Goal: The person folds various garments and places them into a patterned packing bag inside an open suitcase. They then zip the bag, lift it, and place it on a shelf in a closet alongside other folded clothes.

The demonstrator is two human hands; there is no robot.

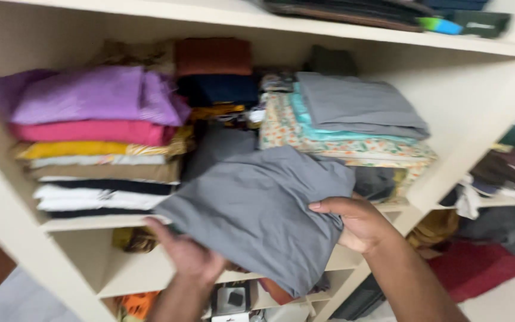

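left stack: folded clothes [99, 140] on the shelf [90, 222], purple on top, then pink, yellow, white and black below. Untouched.
left hand: my left hand [189, 256] is under the lower left corner of the folded grey cloth [257, 211], fingers curled up against it, gripping from below.
grey cloth: held in front of the shelf, between the two stacks, not resting on it. Long axis runs diagonally, upper left to lower right; lower corner hangs down.
right hand: my right hand [356, 223] clamps the cloth's right edge, thumb on top.
right stack: grey sheet [362, 104] over teal and floral layers.
risk: grip is at the edges only, so I judge the fold could slump open, or snag a stack.
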